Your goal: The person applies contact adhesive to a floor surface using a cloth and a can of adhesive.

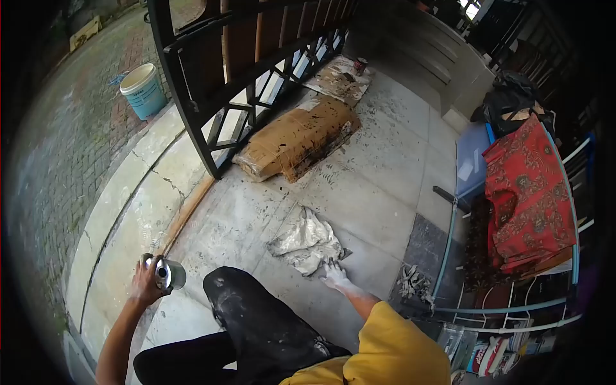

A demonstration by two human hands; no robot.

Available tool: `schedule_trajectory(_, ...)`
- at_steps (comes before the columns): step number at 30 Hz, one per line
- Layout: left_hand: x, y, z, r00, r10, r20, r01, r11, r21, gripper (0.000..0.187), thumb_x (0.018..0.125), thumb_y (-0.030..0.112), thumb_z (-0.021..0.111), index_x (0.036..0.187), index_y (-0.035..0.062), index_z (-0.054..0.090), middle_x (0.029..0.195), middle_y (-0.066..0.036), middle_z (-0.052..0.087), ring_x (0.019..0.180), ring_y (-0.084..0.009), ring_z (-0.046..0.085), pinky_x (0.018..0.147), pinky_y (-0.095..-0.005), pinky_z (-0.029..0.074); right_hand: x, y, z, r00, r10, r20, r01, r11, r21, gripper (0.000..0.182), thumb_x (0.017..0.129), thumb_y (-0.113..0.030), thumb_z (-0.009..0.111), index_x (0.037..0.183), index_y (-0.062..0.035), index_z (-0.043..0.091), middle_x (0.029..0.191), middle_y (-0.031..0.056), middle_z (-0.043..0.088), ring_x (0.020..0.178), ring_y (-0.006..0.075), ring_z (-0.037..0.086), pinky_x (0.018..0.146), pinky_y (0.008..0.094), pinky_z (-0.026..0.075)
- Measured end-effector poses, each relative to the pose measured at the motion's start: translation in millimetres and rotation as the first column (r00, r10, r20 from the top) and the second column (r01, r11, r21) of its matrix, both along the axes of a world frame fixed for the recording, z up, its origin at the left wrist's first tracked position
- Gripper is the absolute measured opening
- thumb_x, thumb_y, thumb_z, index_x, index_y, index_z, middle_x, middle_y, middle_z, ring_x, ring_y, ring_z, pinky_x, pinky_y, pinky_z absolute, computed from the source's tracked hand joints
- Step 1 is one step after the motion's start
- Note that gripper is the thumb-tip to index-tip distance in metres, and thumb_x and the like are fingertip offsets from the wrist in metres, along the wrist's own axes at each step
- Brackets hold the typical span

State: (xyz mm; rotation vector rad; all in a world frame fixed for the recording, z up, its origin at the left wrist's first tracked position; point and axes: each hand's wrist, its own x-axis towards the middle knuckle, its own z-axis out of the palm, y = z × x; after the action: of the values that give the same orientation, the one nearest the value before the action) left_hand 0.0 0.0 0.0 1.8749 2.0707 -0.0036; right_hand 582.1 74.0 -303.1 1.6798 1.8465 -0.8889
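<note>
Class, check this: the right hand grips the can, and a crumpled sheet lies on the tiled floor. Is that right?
The hand is wrong: the head view shows the left hand gripping the can. The crumpled sheet does lie on the tiled floor.

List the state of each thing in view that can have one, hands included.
Can: held; contents unclear.
Left hand: grip closed around the can.
Pale sheet: crumpled on the floor.
Right hand: white-smeared, spread, at the pale sheet's edge.
Cardboard: dark-spotted, lying on the floor.
Bucket: upright, lidless.
Metal gate: apparently partly open.
Red cloth: draped, creased.
Trousers: smudged white.
</note>
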Motion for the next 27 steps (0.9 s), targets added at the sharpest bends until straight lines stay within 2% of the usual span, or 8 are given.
schedule_trajectory(2,-29,28,14,0.995,-0.089,-0.045,0.092,0.992,0.086,0.101,0.051,0.019,0.091,0.14,0.0151,0.044,0.135,-0.017,0.043,0.121,-0.0433,0.047,0.095,-0.0515,0.049,-45,-12,-2,0.999,0.01,-0.043,-0.008,0.999,0.049,0.086,0.092,-0.05,0.058,0.158,-0.0145,0.015,0.165,0.014,0.003,0.151,0.0347,0.012,0.117,0.0608,0.019)
schedule_trajectory(3,55,58,-65,0.981,-0.1,0.164,0.08,0.989,0.121,0.101,0.051,0.019,0.091,0.14,0.0146,0.044,0.136,-0.018,0.043,0.121,-0.0435,0.047,0.096,-0.0515,0.049,83,-1,25,0.993,-0.013,0.121,0.005,0.998,0.061,0.085,0.092,-0.05,0.058,0.157,-0.0123,0.017,0.165,0.014,0.005,0.151,0.034,0.011,0.116,0.0629,0.019)
schedule_trajectory(9,33,146,-120,0.968,-0.161,0.193,0.146,0.985,0.092,0.099,0.057,0.02,0.09,0.143,0.0186,0.042,0.139,-0.018,0.042,0.121,-0.0449,0.047,0.099,-0.0526,0.047,11,-6,-6,0.994,-0.004,0.108,-0.019,0.978,0.209,0.086,0.089,-0.044,0.065,0.155,-0.0091,0.022,0.162,0.0206,0.013,0.15,0.0373,0.011,0.112,0.065,0.025)
schedule_trajectory(12,48,169,-159,0.964,-0.157,0.213,0.131,0.983,0.131,0.095,0.061,0.024,0.089,0.143,0.0181,0.042,0.139,-0.02,0.041,0.122,-0.0436,0.046,0.101,-0.0514,0.045,5,0,-25,0.999,-0.035,0.02,0.018,0.842,0.539,0.039,0.087,-0.025,0.062,0.12,-0.0051,0.055,0.136,0.0264,0.053,0.12,0.0389,0.054,0.094,0.0472,0.047)
schedule_trajectory(16,66,193,-194,0.967,-0.167,0.191,0.149,0.984,0.102,0.099,0.06,0.027,0.089,0.145,0.0188,0.039,0.14,-0.02,0.038,0.125,-0.0438,0.043,0.101,-0.0513,0.046,11,10,-34,0.991,0.107,0.076,-0.13,0.75,0.648,0.025,0.09,-0.027,0.052,0.105,-0.0082,0.058,0.112,0.0265,0.066,0.092,0.0354,0.067,0.077,0.0451,0.054)
schedule_trajectory(19,77,201,-217,0.974,-0.075,0.215,0.062,0.996,0.067,0.1,0.058,0.028,0.089,0.145,0.0216,0.039,0.141,-0.02,0.037,0.126,-0.0439,0.043,0.1,-0.0521,0.047,-1,38,-8,0.992,-0.064,0.112,0.03,0.957,0.287,0.02,0.09,-0.022,0.051,0.102,-0.0078,0.057,0.093,0.0221,0.071,0.077,0.0349,0.07,0.065,0.0445,0.055)
schedule_trajectory(24,70,210,-251,0.993,-0.094,0.072,0.09,0.994,0.063,0.057,0.089,0.011,0.057,0.143,0.0222,0.041,0.144,-0.021,0.038,0.127,-0.0467,0.042,0.099,-0.052,0.047,-5,95,24,0.947,-0.315,0.061,0.236,0.813,0.532,0.022,0.095,-0.014,0.041,0.109,-0.0032,0.054,0.08,0.0211,0.07,0.074,0.0411,0.069,0.068,0.0529,0.056)
schedule_trajectory(27,71,216,-240,0.986,-0.085,0.146,0.082,0.996,0.031,0.058,0.091,0.018,0.057,0.146,0.0233,0.04,0.144,-0.021,0.037,0.127,-0.0452,0.043,0.099,-0.0516,0.047,19,151,53,0.934,-0.343,0.102,0.186,0.708,0.681,0.025,0.094,-0.011,0.043,0.112,0.0008,0.055,0.08,0.0206,0.069,0.073,0.0392,0.068,0.065,0.0519,0.054)
